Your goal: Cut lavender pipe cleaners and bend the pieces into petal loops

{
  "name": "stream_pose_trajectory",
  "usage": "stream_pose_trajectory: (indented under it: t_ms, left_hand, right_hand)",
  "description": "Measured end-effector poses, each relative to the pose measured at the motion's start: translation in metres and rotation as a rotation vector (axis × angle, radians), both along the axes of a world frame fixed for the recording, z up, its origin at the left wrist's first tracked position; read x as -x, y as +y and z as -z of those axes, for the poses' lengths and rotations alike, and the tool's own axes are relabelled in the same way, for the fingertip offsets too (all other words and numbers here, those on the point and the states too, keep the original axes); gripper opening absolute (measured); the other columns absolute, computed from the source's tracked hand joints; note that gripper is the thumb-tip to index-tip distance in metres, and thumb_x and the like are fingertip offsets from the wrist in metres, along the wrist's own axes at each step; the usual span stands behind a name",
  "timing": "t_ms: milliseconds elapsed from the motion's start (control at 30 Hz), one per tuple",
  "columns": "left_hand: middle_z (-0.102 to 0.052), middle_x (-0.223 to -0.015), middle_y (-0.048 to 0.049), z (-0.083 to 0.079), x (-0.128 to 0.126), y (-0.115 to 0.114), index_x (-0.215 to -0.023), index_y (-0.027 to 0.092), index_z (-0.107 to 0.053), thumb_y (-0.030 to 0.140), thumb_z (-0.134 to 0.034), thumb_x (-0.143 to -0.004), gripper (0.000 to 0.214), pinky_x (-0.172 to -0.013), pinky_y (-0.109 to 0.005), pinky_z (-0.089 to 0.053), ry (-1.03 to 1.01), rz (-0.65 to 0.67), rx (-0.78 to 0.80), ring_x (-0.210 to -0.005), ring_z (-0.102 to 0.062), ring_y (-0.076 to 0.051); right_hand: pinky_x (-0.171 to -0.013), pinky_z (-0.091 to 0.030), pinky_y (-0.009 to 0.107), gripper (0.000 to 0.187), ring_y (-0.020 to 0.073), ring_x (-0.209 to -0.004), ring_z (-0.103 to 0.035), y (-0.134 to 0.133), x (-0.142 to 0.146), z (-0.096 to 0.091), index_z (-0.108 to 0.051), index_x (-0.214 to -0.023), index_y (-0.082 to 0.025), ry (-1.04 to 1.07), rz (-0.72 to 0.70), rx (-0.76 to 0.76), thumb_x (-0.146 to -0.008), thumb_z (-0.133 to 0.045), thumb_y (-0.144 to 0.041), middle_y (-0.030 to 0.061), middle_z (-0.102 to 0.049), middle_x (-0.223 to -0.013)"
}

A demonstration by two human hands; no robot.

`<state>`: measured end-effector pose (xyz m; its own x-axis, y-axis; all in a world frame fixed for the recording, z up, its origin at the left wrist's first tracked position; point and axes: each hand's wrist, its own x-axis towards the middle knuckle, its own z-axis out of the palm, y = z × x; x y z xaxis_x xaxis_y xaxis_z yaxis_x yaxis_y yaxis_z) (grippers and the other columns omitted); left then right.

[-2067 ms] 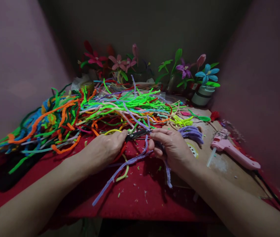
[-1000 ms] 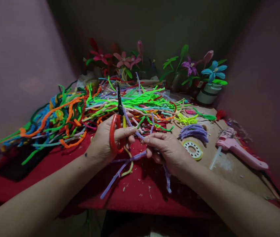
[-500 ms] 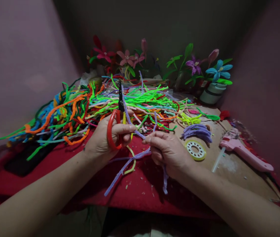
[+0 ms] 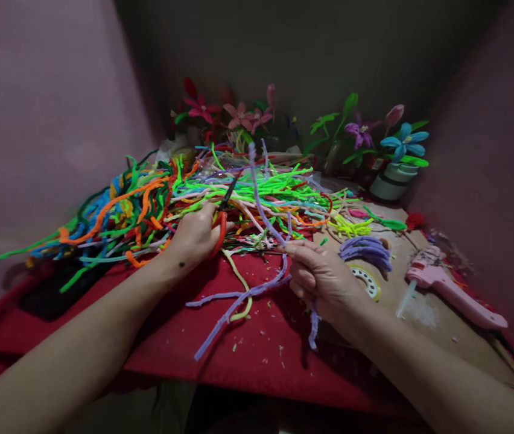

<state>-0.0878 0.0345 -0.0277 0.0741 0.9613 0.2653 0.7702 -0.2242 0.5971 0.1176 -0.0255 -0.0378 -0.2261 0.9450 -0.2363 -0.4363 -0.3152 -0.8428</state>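
Note:
My left hand [image 4: 195,236] is closed round the red handles of a pair of scissors [image 4: 221,226], whose dark blades point up and away at the edge of the pile. My right hand [image 4: 323,278] pinches lilac pipe cleaners [image 4: 243,296]. One lilac strand [image 4: 257,190] rises from its fingers over the pile; others trail left across the red cloth [image 4: 257,355] and hang below the palm. A yellow-green piece [image 4: 239,280] lies between my hands.
A big heap of mixed pipe cleaners [image 4: 184,193] covers the far left. A lilac bundle [image 4: 365,250], a tape roll [image 4: 368,280] and a pink glue gun [image 4: 447,288] lie on the right. Pipe-cleaner flowers in pots [image 4: 393,157] stand at the back. Walls close in on both sides.
My left hand has lowered and moved back to the pile, tipping the scissors from upright to slanted. My right hand has lifted a lilac strand upward.

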Motion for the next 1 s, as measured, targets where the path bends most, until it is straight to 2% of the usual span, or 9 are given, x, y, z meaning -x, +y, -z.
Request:
stream_pose_trajectory:
  t_ms: [133, 233, 333, 433, 500, 667, 767, 900, 1000]
  left_hand:
    - [-0.064, -0.091, -0.0164, -0.001, 0.005, -0.005, -0.114, 0.011, -0.051, 0.032, -0.044, -0.082, 0.038, -0.061, -0.034, -0.044, 0.732, -0.077, -0.149, -0.084, -0.061, -0.031]
    - [-0.062, -0.1, -0.0154, -0.008, -0.003, -0.018, -0.121, 0.015, -0.048, 0.03, -0.04, -0.086, 0.039, -0.064, -0.033, -0.045, 0.852, -0.066, -0.296, -0.093, -0.058, -0.03]
    - [-0.061, -0.096, -0.0166, -0.013, -0.006, -0.022, -0.112, 0.015, -0.055, 0.029, -0.037, -0.087, 0.035, -0.063, -0.036, -0.045, 0.887, -0.01, -0.291, -0.089, -0.057, -0.031]
    - [-0.06, -0.099, -0.0175, -0.014, -0.007, -0.022, -0.096, 0.013, -0.063, 0.029, -0.04, -0.086, 0.03, -0.067, -0.038, -0.046, 0.725, 0.032, -0.273, -0.092, -0.055, -0.031]
    - [-0.062, -0.098, -0.012, -0.014, -0.011, -0.024, -0.093, 0.016, -0.065, 0.029, -0.046, -0.084, 0.025, -0.074, -0.036, -0.046, 0.402, 0.127, -0.226, -0.092, -0.057, -0.026]
    - [-0.067, -0.076, -0.0015, -0.016, -0.034, -0.04, -0.083, 0.019, -0.069, 0.027, -0.063, -0.073, 0.014, -0.065, -0.024, -0.048, -0.435, 0.468, 0.254, -0.072, -0.061, -0.016]
    - [-0.065, -0.071, -0.0015, -0.017, -0.041, -0.046, -0.075, 0.017, -0.068, 0.026, -0.067, -0.07, 0.01, -0.058, -0.021, -0.046, -0.559, 0.466, 0.299, -0.062, -0.057, -0.013]
    - [-0.059, -0.062, -0.0006, -0.017, -0.045, -0.05, -0.065, 0.014, -0.065, 0.025, -0.061, -0.073, 0.014, -0.055, -0.02, -0.042, -0.474, 0.386, 0.219, -0.058, -0.051, -0.01]
    - [-0.052, -0.056, 0.0014, -0.018, -0.051, -0.055, -0.058, 0.013, -0.06, 0.025, -0.06, -0.072, 0.018, -0.049, -0.018, -0.037, -0.424, 0.262, 0.172, -0.054, -0.046, -0.008]
  right_hand:
    - [-0.029, -0.016, 0.016, 0.015, 0.0028, -0.028, -0.013, 0.0, -0.001, -0.003, -0.058, -0.073, -0.017, 0.055, -0.048, 0.016, -0.07, -0.065, -0.03, -0.0131, -0.027, -0.032]
    - [-0.029, -0.016, 0.016, 0.013, 0.0031, -0.028, -0.013, -0.001, -0.001, -0.003, -0.06, -0.075, -0.016, 0.099, -0.111, 0.019, -0.074, -0.061, -0.028, -0.0125, -0.029, -0.032]
    - [-0.029, -0.017, 0.016, 0.013, 0.0029, -0.028, -0.014, -0.001, -0.002, -0.001, -0.061, -0.075, -0.016, 0.12, -0.149, 0.009, -0.076, -0.058, -0.028, -0.0116, -0.031, -0.034]
    - [-0.03, -0.016, 0.016, 0.012, 0.0023, -0.028, -0.016, -0.001, -0.002, 0.001, -0.06, -0.074, -0.015, 0.141, -0.171, 0.011, -0.077, -0.057, -0.027, -0.0107, -0.035, -0.036]
    - [-0.031, -0.015, 0.016, 0.012, 0.0019, -0.029, -0.017, -0.001, -0.001, 0.003, -0.059, -0.075, -0.014, 0.173, -0.192, 0.014, -0.077, -0.056, -0.025, -0.0096, -0.039, -0.038]
    - [-0.032, -0.015, 0.016, 0.012, 0.0023, -0.029, -0.017, -0.003, 0.001, 0.004, -0.056, -0.067, -0.015, 0.242, -0.293, 0.056, -0.077, -0.054, -0.022, -0.0088, -0.038, -0.036]
    - [-0.031, -0.016, 0.017, 0.015, 0.0031, -0.028, -0.015, -0.004, 0.001, 0.004, -0.053, -0.063, -0.016, 0.226, -0.353, 0.086, -0.077, -0.052, -0.022, -0.0097, -0.034, -0.033]
    - [-0.032, -0.014, 0.019, 0.016, 0.0044, -0.029, -0.014, -0.007, 0.003, 0.0, -0.047, -0.064, -0.018, 0.09, -0.325, 0.056, -0.077, -0.052, -0.026, -0.0112, -0.029, -0.034]
    - [-0.037, -0.02, 0.02, 0.023, 0.005, -0.035, -0.024, -0.013, 0.005, -0.003, -0.043, -0.061, -0.019, -0.255, -0.134, -0.199, -0.078, -0.053, -0.03, -0.0088, -0.034, -0.042]
